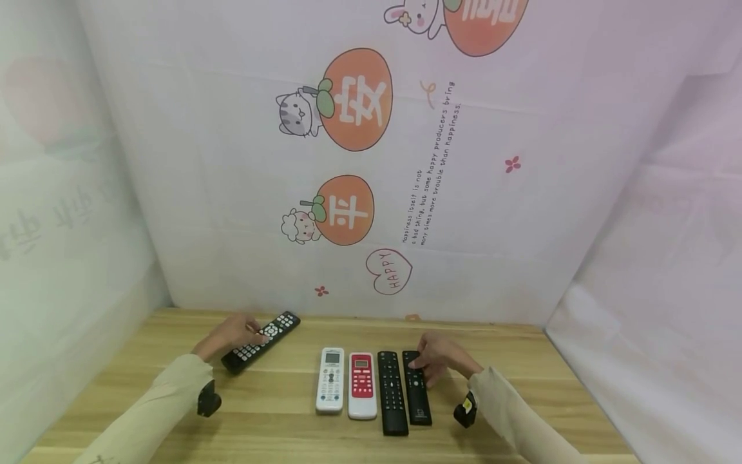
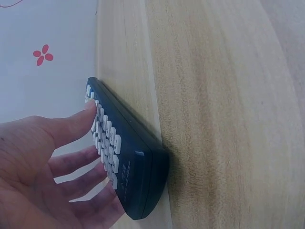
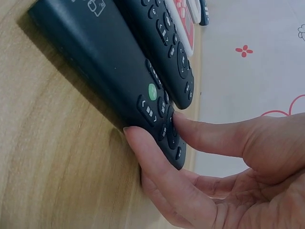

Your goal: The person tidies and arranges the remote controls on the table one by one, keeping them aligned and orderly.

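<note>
At the left of the wooden table, my left hand (image 1: 234, 331) holds a black remote control with white buttons (image 1: 236, 361), which lies slantwise. In the left wrist view its thumb is on the button face, and the other fingers reach the far side, partly hidden. My right hand (image 1: 442, 354) grips the upper end of a slim black remote control (image 1: 418, 405) at the right end of a row. The right wrist view shows the thumb on its buttons and the fingers along its side; this remote (image 3: 95, 57) has one green button. Just left of it lies another black remote (image 1: 394, 412).
A white remote (image 1: 330, 393) and a red-and-white remote (image 1: 362, 406) continue the row to the left, close together. Behind the wooden table (image 1: 278, 425) rises a white printed cloth (image 1: 243, 193), with more cloth on both sides.
</note>
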{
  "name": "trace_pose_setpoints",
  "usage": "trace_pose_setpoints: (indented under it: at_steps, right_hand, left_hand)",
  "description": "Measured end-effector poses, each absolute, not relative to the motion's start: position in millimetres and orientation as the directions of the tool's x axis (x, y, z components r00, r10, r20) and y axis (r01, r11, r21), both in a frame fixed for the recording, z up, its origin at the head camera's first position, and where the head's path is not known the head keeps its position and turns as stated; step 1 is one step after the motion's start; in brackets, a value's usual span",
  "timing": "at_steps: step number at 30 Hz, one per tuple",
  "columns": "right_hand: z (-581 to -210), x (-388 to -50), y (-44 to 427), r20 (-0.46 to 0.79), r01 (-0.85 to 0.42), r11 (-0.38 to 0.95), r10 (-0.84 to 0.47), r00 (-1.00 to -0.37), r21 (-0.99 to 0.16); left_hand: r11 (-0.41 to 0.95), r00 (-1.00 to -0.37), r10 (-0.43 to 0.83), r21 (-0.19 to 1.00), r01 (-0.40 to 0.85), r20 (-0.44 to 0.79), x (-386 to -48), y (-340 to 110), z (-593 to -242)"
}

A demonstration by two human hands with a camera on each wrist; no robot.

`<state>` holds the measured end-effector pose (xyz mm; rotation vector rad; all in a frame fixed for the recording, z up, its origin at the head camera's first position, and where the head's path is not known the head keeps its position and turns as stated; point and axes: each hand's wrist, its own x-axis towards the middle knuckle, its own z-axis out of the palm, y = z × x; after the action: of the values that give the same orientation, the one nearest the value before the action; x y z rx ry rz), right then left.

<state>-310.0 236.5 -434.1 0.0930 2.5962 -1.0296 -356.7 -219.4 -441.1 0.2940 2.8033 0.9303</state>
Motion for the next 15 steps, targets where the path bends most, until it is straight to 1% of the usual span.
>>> trace_pose_setpoints:
  at_steps: [3, 8, 15]
  right_hand:
    - [-434.1, -310.9, 236.4, -0.338, 0.182, 0.736, -0.068, -0.939, -0.652]
    - [-434.1, -312.1, 236.8, -0.344, 0.183, 0.742, -0.068, -0.936, -0.644]
    - [-433.7, -313.8, 236.5, -0.351, 0.191, 0.741, -0.064, -0.934, -0.644]
  left_hand:
    - [0.792, -0.966, 0.238, 0.596, 0.13, -0.105, -356.6, -217.8, -440.3]
    - [0.79, -0.969, 0.209, 0.607, 0.087, -0.133, -358.9, -215.2, -441.0]
    - [0.81, -0.973, 0.201, 0.578, 0.099, -0.115, -362.6, -212.4, -441.5]
